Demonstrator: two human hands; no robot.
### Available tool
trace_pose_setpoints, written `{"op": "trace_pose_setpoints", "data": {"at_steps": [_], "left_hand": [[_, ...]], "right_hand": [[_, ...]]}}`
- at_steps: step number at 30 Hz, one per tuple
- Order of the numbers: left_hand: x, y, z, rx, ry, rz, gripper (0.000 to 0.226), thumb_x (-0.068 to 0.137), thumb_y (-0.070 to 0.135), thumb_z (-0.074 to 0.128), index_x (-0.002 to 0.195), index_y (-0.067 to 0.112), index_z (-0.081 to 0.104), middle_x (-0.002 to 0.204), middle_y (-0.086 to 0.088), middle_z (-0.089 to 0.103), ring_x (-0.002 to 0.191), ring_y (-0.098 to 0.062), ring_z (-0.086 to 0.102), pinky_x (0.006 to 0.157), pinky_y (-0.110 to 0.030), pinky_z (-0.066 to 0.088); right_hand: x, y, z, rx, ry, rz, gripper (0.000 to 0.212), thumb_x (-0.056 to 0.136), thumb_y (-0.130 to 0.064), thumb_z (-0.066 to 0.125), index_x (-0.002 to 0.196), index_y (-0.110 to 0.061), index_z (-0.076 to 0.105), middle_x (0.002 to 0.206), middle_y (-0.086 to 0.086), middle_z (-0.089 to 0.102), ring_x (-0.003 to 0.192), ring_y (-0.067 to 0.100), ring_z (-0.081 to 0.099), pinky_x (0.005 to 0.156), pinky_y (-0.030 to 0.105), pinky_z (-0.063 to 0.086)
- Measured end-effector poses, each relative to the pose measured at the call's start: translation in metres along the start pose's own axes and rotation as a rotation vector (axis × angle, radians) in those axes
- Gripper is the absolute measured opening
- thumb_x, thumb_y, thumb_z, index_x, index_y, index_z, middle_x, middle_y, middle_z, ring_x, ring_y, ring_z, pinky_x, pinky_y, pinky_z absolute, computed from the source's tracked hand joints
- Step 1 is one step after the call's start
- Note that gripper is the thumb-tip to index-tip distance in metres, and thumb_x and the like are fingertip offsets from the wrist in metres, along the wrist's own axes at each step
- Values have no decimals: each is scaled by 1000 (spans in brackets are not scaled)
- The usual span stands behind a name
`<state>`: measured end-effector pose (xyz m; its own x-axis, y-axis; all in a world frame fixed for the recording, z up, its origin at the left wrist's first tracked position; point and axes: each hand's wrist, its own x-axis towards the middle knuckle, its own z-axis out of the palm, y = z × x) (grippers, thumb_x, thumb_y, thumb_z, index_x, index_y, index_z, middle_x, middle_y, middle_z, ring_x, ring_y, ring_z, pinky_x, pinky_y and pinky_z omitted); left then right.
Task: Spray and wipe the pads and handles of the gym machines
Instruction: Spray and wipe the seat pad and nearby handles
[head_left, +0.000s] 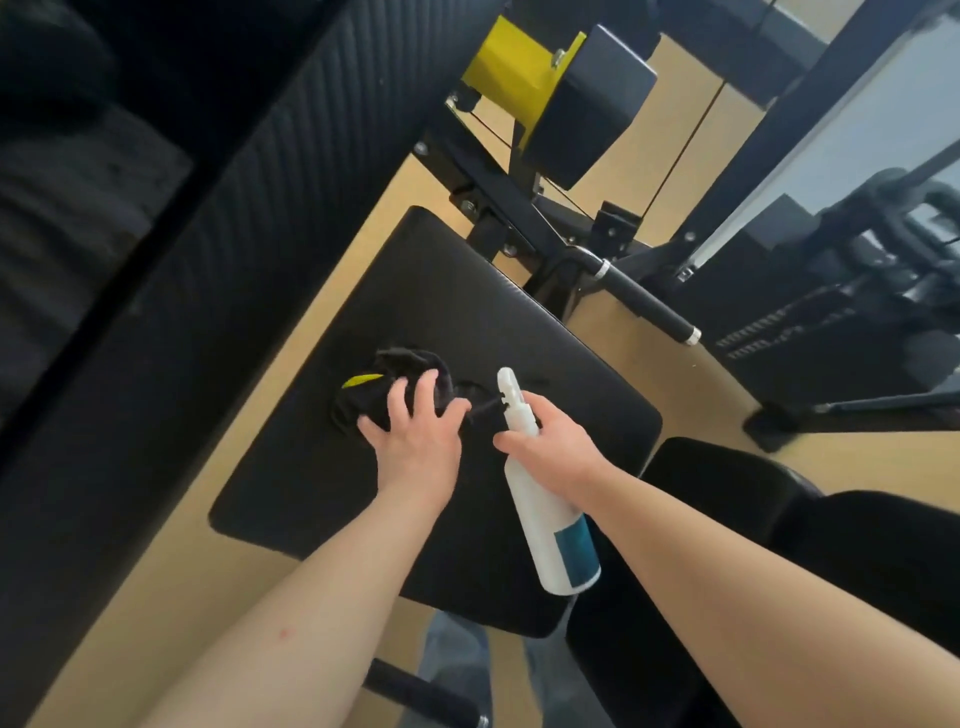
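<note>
A black seat pad (441, 312) of a gym machine fills the middle of the head view. On it lies a crumpled black cloth (379, 387) with a yellow patch. My left hand (415, 441) presses on the cloth's near edge with its fingers spread. My right hand (550, 447) grips the neck of a white spray bottle (545, 519) with a blue label, its nozzle pointing away over the pad, just right of the cloth. A black handle (644, 301) with silver end rings sticks out beyond the pad's far right edge.
A tall ribbed black back pad (291, 156) rises at the left. A yellow bracket and a dark block pad (592, 98) stand behind the seat. Black machine frames (831, 405) and a mirror line the right side. A second black pad (727, 483) sits near right on the tan floor.
</note>
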<state>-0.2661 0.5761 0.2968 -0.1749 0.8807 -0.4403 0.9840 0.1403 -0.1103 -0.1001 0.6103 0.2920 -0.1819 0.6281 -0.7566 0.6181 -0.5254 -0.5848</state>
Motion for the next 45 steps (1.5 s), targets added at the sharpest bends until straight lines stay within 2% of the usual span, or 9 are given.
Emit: {"op": "trace_pose_setpoints", "data": {"at_steps": [4,10,17,22,26,31,34,39,45], "left_hand": [[11,-15,-11,-271,255,-50,25,87,9,72,104,27,67,118,-1,50,113,-25,44,82,-39,42],[2,-42,-36,-420,571,-23,25,76,-5,75,94,13,72,109,-10,53,101,-28,47,74,-37,54],[6,-49,-36,-374,543,44,27,76,-2,77,96,15,71,118,-10,52,109,-31,49,80,-43,56],[-3,-46,-31,-317,550,116,23,76,0,78,93,15,74,116,-12,58,107,-32,52,81,-40,52],[-6,-39,-26,-318,537,176,22,76,1,78,91,16,74,115,-12,60,106,-32,53,81,-41,51],[-8,-26,-25,-332,501,234,22,75,3,80,92,17,75,115,-11,61,106,-32,54,81,-41,52],[-8,-17,-21,-331,467,279,24,74,2,81,93,17,75,115,-11,61,107,-32,54,80,-41,51],[-14,-2,-15,-343,414,334,27,74,3,82,93,19,74,116,-9,61,108,-30,53,80,-41,50],[-16,6,-10,-367,387,386,30,71,0,81,93,20,74,115,-7,61,105,-30,53,78,-43,49]], "right_hand": [[16,-8,-4,2,-5,-53,69,89,-42,70,150,-49,39,102,-21,56,90,11,63,74,32,52],[32,-46,-8,66,15,-103,56,88,-45,70,137,-49,44,102,-16,60,88,14,67,70,33,58],[38,-80,-3,135,47,-126,22,89,-42,73,94,-35,52,94,-3,65,82,19,69,75,39,63],[28,-63,-1,259,83,-56,28,91,-41,72,111,-40,52,100,-5,64,87,20,69,69,35,60],[12,-36,-4,272,126,29,19,93,-38,70,92,-36,51,99,-1,63,87,20,67,68,35,58],[-3,-9,-8,352,141,102,22,93,-38,71,107,-34,54,101,-1,64,88,20,68,65,32,55],[-8,9,-11,424,205,165,18,93,-35,72,94,-30,55,97,2,64,85,20,67,62,32,53],[-18,38,-16,650,292,324,27,96,-36,69,112,-26,51,104,5,63,92,24,66,80,43,58],[-21,62,-24,610,402,408,28,90,-39,71,104,-23,52,105,7,64,97,29,67,96,52,58]]}}
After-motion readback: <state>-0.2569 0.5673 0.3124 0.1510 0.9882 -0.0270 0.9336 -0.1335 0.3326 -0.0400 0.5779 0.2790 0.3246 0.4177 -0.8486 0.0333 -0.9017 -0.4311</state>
